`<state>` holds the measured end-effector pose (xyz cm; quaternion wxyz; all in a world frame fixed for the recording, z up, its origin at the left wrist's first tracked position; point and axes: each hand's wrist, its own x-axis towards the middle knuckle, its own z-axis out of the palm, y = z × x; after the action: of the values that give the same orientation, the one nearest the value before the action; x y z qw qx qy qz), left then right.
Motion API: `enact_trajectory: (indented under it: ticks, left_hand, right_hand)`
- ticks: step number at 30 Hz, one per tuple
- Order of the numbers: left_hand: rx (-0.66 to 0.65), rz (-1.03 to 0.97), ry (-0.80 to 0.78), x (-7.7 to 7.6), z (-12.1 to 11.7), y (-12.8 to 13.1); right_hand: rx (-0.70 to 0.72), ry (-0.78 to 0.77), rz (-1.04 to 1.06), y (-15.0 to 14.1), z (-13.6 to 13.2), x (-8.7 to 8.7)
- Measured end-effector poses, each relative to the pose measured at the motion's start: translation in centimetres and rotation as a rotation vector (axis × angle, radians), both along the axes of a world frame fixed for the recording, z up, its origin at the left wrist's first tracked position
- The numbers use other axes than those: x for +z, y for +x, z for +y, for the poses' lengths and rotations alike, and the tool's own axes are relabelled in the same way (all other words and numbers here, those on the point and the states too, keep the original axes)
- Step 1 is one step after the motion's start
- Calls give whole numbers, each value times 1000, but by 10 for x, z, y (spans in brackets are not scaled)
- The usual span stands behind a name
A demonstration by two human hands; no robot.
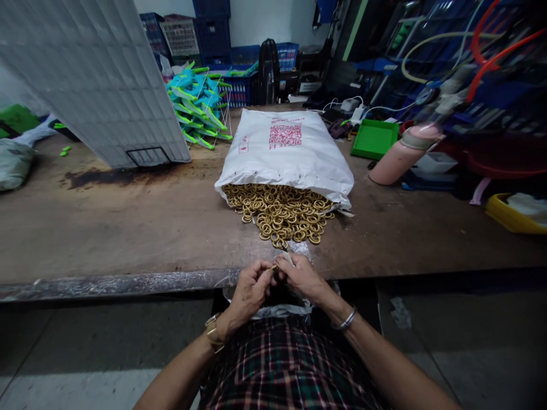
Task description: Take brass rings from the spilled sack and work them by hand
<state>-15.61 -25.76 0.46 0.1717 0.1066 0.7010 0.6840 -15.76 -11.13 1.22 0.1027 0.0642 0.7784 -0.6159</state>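
My left hand [250, 290] is closed, with a gold-coloured ring [274, 267] pinched between thumb and fingertips at the table's front edge. My right hand [305, 279] meets it there, its fingers wrapped round a slim pale tool [288, 258] with a dark tip; its exact kind is too small to make out. Just beyond both hands, a heap of gold rings [290, 219] spills from the mouth of a white woven sack [256, 151] with red print. The sack lies flat on the brown table [171, 228]. Below my hands, a plastic bag [282, 311] partly shows over my lap.
A tall grey-white panel [98, 74] stands on the left, beside a pile of green and turquoise parts [199, 108]. To the right are a green tray [375, 139], a pink bottle [397, 159] and a yellow container [510, 215]. Orange hoses [478, 51] hang above.
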Motion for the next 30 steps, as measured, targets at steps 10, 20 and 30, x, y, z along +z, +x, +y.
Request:
enact_trajectory:
  ticks: [10,20,30]
  left_hand:
    - [-52,-261,139,2,3,0]
    - [31,-315,299,1,7,-3]
    - [38,-195,197,-2,2,-6]
  right_hand:
    - [21,256,190,-6,1,-5]
    - [145,590,356,0,9,-3]
    - [335,857,352,3,4,0]
